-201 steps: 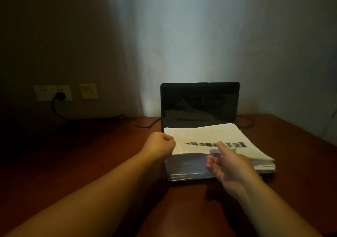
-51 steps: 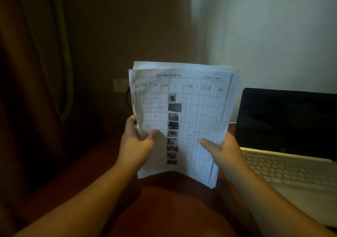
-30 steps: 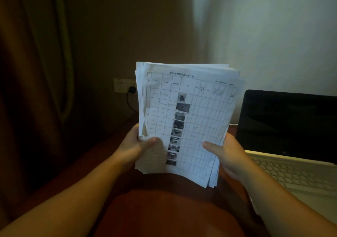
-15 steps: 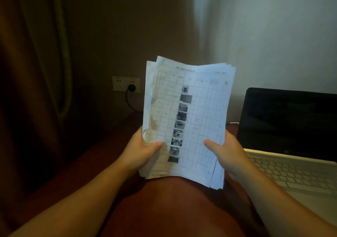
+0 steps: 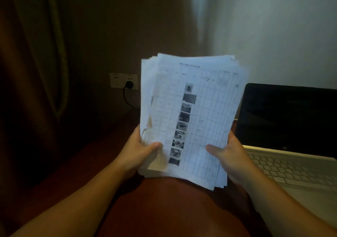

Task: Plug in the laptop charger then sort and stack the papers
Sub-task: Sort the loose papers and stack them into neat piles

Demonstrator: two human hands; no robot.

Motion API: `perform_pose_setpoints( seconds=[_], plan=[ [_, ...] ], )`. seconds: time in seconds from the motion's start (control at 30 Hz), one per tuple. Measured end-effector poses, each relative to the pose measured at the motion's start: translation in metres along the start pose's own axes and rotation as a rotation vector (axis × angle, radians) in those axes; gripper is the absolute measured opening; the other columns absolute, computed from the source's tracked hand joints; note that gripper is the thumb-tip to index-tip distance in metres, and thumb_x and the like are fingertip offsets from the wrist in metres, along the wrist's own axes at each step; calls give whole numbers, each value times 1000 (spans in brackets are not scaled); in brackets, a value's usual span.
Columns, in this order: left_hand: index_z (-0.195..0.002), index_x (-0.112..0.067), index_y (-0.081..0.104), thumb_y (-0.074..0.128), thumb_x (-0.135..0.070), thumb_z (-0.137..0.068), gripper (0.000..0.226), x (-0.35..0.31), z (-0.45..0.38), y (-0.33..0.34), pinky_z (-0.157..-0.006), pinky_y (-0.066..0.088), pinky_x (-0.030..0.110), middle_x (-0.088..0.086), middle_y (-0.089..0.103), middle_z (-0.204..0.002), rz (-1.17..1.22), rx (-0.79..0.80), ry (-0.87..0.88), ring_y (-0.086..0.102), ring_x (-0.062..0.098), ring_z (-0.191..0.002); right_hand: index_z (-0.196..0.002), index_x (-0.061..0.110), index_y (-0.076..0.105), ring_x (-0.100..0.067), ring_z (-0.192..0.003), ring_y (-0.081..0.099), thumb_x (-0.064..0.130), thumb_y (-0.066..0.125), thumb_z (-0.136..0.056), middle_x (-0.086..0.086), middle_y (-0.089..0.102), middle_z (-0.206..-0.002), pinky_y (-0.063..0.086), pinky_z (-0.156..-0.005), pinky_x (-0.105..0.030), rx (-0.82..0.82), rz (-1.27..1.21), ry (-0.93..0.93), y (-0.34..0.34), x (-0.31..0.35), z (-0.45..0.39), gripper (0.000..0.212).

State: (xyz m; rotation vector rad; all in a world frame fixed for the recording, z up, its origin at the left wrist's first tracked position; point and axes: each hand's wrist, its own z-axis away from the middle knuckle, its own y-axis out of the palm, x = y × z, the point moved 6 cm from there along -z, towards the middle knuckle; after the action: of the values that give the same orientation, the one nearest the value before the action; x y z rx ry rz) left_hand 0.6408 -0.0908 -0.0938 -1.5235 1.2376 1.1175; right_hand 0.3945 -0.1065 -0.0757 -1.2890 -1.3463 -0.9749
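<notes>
Papers (image 5: 198, 109) are upright in front of me, lifted off the laptop (image 5: 291, 156) where they lay flat several seconds ago; its pale keyboard is now uncovered at my right. Over the last second the sheets have fanned further, their top edges more staggered. I judge I'm jogging the bundle square on the table (image 5: 164, 209), so stacking is in hand but not done. My left hand (image 5: 135, 153) grips the lower left edge, thumb across the front sheet, fingers hidden behind. My right hand (image 5: 230, 156) grips the lower right edge the same way. The front page shows a printed grid with a column of small dark photos. Behind, a black plug (image 5: 129, 84) sits in the wall socket (image 5: 124, 81), so the charger looks plugged in.
</notes>
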Motion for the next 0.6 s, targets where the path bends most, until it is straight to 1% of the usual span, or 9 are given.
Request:
perform_pose_setpoints(
  seconds=[0.1, 0.17, 0.23, 0.27, 0.37, 0.4, 0.47, 0.53, 0.6],
  plan=[
    [-127, -35, 48, 70, -4, -88, 55, -3, 0, 3, -98, 53, 38, -9, 64, -125, 65, -126, 33, 60, 11, -118, -121, 37, 47, 15, -80, 61, -1, 62, -92, 27, 59, -98, 50, -56, -11, -24, 58, -90, 3, 10, 0, 50],
    [-128, -38, 47, 70, -7, -89, 55, -3, 7, 7, -91, 53, 25, -16, 61, -121, 17, -202, 73, 58, 4, -114, -122, 41, 44, 22, -81, 57, 1, 67, -89, 29, 58, -96, 46, -54, -8, -41, 117, -124, 11, 8, 4, 56],
    [-121, -45, 45, 70, -6, -89, 57, 0, 15, 12, -83, 51, 16, -18, 61, -118, -17, -221, 107, 59, 0, -110, -119, 39, 48, 9, -87, 60, 3, 73, -84, 24, 60, -99, 47, -63, -11, -60, 88, -103, 19, -5, 9, 56],
    [-119, -46, 46, 70, -6, -89, 56, 4, 17, 12, -83, 52, 18, -16, 62, -118, -5, -222, 93, 60, 2, -109, -116, 36, 51, 5, -91, 60, 3, 75, -83, 21, 62, -100, 48, -68, -14, -77, 51, -89, 20, -10, 10, 52],
    [-107, -42, 56, 69, -16, -91, 34, 15, 20, 10, -89, 55, 39, -11, 67, -110, 96, -253, -42, 63, 12, -106, -112, 27, 59, -6, -94, 66, 3, 75, -83, 10, 69, -101, 52, -74, -22, -130, -108, -46, 13, -18, 7, 41],
    [-104, -41, 58, 69, -18, -91, 28, 17, 20, 9, -90, 54, 41, -12, 67, -108, 72, -268, -73, 63, 14, -106, -113, 25, 60, -8, -94, 67, 2, 74, -83, 8, 71, -102, 53, -76, -24, -144, -171, -29, 10, -20, 6, 40],
    [-106, -38, 56, 68, -16, -92, 29, 16, 22, 11, -82, 53, 29, -16, 63, -104, -35, -265, -72, 60, 9, -101, -108, 27, 62, -10, -94, 68, 1, 73, -83, 8, 72, -101, 54, -77, -27, -157, -201, -6, 8, -22, 5, 37],
    [-107, -41, 53, 67, -8, -92, 38, 9, 23, 16, -70, 51, 16, -19, 61, -105, -67, -234, -12, 60, 2, -95, -101, 31, 60, -5, -90, 64, 4, 72, -86, 11, 68, -98, 51, -79, -26, -172, -121, -6, 10, -22, 5, 33],
    [-108, -45, 52, 66, -4, -92, 46, 2, 22, 17, -72, 54, 16, -17, 64, -111, -29, -216, 29, 62, 1, -100, -105, 27, 59, -3, -88, 60, 10, 72, -87, 15, 64, -98, 51, -85, -30, -219, -41, -18, 9, -19, 3, 29]
  ],
)
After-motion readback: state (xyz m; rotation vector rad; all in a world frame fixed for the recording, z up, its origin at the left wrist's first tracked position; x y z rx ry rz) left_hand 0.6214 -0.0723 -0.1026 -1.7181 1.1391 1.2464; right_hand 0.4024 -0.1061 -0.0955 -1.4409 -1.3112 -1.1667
